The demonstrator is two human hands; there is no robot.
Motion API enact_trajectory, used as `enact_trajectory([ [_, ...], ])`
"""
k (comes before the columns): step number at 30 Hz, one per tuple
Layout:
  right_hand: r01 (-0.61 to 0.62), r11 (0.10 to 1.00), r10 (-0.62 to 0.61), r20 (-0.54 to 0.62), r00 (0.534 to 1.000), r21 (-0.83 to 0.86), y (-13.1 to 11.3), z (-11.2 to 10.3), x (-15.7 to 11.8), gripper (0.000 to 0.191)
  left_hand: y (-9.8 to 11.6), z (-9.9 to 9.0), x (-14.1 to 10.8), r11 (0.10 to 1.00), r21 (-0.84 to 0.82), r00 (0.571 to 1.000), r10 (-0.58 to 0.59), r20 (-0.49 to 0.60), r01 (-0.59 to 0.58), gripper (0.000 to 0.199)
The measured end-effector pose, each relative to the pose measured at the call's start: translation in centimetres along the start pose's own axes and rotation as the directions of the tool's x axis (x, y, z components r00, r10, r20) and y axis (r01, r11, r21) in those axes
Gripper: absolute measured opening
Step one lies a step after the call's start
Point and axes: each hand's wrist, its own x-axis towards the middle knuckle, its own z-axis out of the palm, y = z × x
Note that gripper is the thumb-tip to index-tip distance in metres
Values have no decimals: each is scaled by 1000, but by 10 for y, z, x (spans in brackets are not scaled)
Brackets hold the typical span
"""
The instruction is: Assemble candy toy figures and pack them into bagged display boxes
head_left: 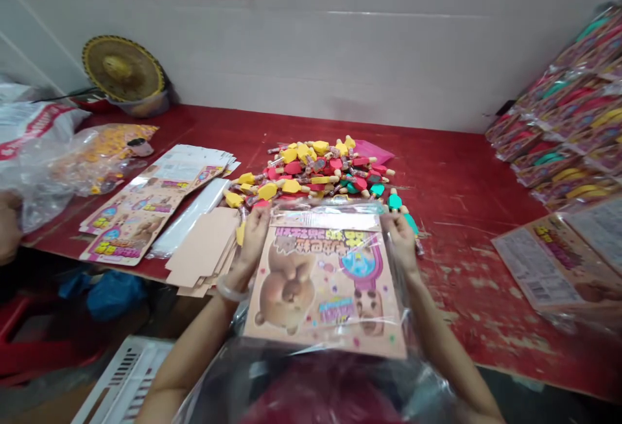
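Note:
A clear plastic bag (398, 320) with a printed cardboard card (330, 281) in it hangs before my chest. The card shows a cartoon bear and appears upside down from here. At the bag's left upper corner my left hand (255, 233) is closed on the edge. My right hand (401, 236) grips the opposite corner, fingers wrapped round the plastic. Just beyond the bag lies a heap of small yellow, red and green paddle-shaped pieces (311, 168) with clear tubes. Folded tan cards (207, 246) lie close to my left hand.
Left on the red table (451, 171) are printed cards (140, 210), clear sleeves (189, 216) and a bag of orange pieces (97, 158). Filled packs (564, 126) are piled at right, near another printed pack (554, 262). Another person's hand (8, 223) shows at the left edge.

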Motion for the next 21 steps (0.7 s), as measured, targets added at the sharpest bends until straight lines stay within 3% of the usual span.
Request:
enact_trajectory([
  [3,221,975,-216,139,966,-17,-43,0,20,27,38,-3,11,981,-154,991,123,44,-115,38],
  [5,397,904,-315,376,871,-161,-57,-9,8,16,51,-12,-2,971,-172,974,188,126,-165,36],
  [6,471,849,-306,503,808,-240,-57,-15,-3,13,51,-18,-15,981,-113,966,180,188,-161,34],
  [9,612,691,-160,744,649,-385,-31,-36,-49,16,22,-40,-65,960,242,909,31,416,-143,33],
  [13,753,499,-43,856,515,-428,17,-46,-93,19,-35,-47,-115,788,558,823,-119,555,-261,27],
  [15,818,390,10,890,456,-423,33,-47,-101,20,-52,-42,-126,742,607,795,-172,582,-284,26],
  [18,875,268,88,915,394,-403,51,-62,-108,22,-60,-43,-142,767,541,725,-147,672,-346,27],
  [20,879,255,165,913,372,-404,59,-85,-118,20,-58,-57,-161,817,443,664,-103,740,-368,26],
  [21,866,275,221,904,366,-417,62,-97,-125,17,-57,-68,-172,836,428,663,-106,741,-345,26],
])
